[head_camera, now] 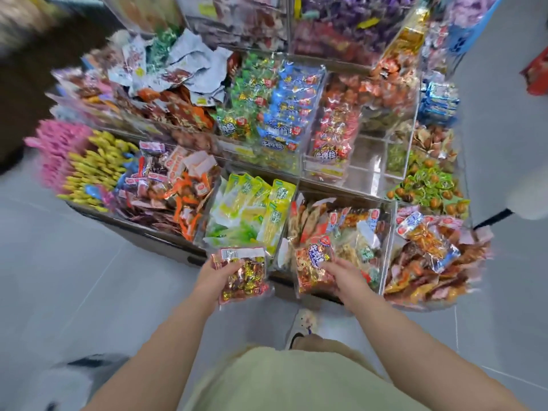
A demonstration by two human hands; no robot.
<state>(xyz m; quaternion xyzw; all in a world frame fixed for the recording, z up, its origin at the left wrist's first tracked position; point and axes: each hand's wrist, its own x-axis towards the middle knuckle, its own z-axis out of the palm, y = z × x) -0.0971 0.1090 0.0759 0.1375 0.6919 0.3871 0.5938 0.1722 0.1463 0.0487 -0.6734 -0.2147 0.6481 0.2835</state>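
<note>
I stand at a shop display of clear acrylic bins (299, 179) filled with wrapped snacks. My left hand (218, 275) grips a clear packet of small gold and red wrapped pieces (243, 274) with a white barcode label, held just in front of the display's near edge. My right hand (341, 275) pinches a red and orange snack packet (311, 262) with a blue label, which sits at the front of the near bin of mixed packets (355, 232).
Neighbouring bins hold yellow-green packets (252, 209), red-orange packets (430, 256), blue and green sweets (267, 108), and pink and yellow sweets (77, 161). Grey tiled floor (74, 262) surrounds the stand. My shoe (302, 327) is below the display. A blue basket (468, 34) stands at the upper right.
</note>
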